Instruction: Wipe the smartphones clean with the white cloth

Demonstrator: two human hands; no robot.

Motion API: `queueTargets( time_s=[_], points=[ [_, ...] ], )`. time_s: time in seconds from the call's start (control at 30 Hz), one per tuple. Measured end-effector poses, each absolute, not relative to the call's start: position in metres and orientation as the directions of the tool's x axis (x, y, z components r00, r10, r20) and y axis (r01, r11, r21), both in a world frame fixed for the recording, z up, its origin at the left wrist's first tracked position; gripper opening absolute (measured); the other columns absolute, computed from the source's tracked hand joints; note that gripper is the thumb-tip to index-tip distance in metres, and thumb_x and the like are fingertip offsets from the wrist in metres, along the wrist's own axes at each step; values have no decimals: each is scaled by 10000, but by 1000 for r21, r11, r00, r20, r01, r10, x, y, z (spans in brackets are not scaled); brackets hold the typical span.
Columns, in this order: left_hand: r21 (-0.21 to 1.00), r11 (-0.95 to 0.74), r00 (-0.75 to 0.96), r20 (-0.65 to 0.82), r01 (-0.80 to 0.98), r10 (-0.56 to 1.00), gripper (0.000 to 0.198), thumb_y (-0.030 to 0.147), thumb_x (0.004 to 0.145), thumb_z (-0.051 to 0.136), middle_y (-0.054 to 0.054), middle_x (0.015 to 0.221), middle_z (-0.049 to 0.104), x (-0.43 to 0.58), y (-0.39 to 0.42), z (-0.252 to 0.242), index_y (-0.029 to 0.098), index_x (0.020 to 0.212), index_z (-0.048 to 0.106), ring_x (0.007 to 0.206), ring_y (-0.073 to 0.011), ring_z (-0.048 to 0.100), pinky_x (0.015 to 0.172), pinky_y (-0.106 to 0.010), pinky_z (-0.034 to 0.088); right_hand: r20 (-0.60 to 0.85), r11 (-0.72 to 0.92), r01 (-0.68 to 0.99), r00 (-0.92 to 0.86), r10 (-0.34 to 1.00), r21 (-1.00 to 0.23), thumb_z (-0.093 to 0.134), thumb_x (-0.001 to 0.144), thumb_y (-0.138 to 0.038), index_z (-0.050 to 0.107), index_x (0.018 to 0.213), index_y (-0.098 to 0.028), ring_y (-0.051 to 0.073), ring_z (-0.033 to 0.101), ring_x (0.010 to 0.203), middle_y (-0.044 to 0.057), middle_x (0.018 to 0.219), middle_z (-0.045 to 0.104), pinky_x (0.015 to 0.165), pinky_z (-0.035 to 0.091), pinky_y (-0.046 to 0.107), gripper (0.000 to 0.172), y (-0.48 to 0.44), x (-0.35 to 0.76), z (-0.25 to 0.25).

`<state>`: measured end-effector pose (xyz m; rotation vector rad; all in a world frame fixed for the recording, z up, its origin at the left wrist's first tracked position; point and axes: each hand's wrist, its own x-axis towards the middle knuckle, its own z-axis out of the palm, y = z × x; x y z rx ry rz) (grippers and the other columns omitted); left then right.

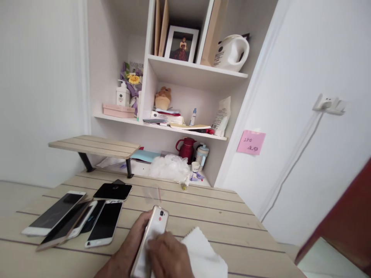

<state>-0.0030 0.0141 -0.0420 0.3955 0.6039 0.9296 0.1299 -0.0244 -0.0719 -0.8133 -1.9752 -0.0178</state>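
Observation:
My left hand (pixel 131 243) grips a silver-gold phone (pixel 155 226) from the side and holds it tilted, back side up, over the wooden table (pixel 203 212). My right hand (pixel 168 256) lies on the phone's lower part with its fingers closed, pressing a white cloth (pixel 203 255) that spreads out to the right on the table. Whether the cloth is pinched in the fingers is hidden. To the left of my hands several other phones (pixel 106 222) lie face up in a loose group.
A low wooden riser (pixel 95 146) stands at the table's back left. A crumpled clear plastic bag (pixel 169 168) and a red jug (pixel 187 148) sit behind it. White shelves (pixel 191 73) hold a kettle, a framed photo and bottles. A pink note (pixel 251 142) hangs on the right wall.

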Motion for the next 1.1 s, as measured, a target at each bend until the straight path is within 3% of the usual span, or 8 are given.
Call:
queueTargets(
  time_s=[0.13,0.23,0.4,0.53,0.63,0.77,0.9,1.1],
  points=[
    [531,531,473,-255,-660,844,184,263,845,650,-5,574,674,2,4,-31,146,703,652,526,-150,623,557,-232,481,754,662,623,-171,634,-416,407,1019,-189,665,1037,-206,179,652,762,60,855,626,721,565,314,259,-4,151,-53],
    [520,529,491,-223,-670,842,234,326,878,634,-40,644,709,1,3,-29,116,792,691,589,-166,649,618,-245,504,749,664,623,-181,637,-414,405,1014,-175,656,1104,-192,193,660,806,71,890,632,763,575,344,267,-2,153,-52],
    [518,555,507,-248,-651,826,464,496,893,602,-113,713,720,-6,10,-36,42,891,701,585,-175,654,553,-247,497,678,782,578,-479,558,-235,557,900,-188,552,1332,-189,243,681,942,142,1145,623,781,609,366,431,-29,148,-60],
    [545,545,462,-296,-637,836,517,521,876,620,-158,768,744,-11,14,-41,18,973,694,539,-180,654,472,-241,475,718,838,537,-546,433,-97,515,901,-105,520,1347,-223,217,704,870,116,1071,672,696,611,307,461,-38,146,-73],
    [561,522,430,-301,-642,852,477,503,881,619,-152,764,748,-11,14,-41,46,1000,690,538,-182,656,489,-245,493,783,845,509,-452,427,-167,456,941,-120,572,1177,-236,199,704,858,83,999,689,731,596,298,288,-33,144,-86],
    [576,497,392,-307,-649,867,461,497,861,637,-149,766,744,-9,13,-41,54,976,694,555,-182,655,496,-247,495,779,859,485,-472,413,-162,435,955,-149,618,995,-254,149,658,647,49,889,660,588,536,236,214,-26,142,-93],
    [590,461,349,-302,-662,887,374,424,878,598,-148,775,747,-8,13,-42,75,971,693,606,-217,684,504,-272,504,714,848,515,-546,438,-127,463,935,-166,662,1003,-266,140,616,604,45,851,614,526,485,222,233,-23,144,-87],
    [567,452,348,-288,-689,892,347,395,879,621,-139,786,757,-8,15,-40,79,1010,681,653,-239,715,566,-303,557,710,819,464,-446,546,-338,416,992,-262,667,1108,-270,154,649,679,57,874,601,621,550,243,277,-18,147,-90]
  ],
)
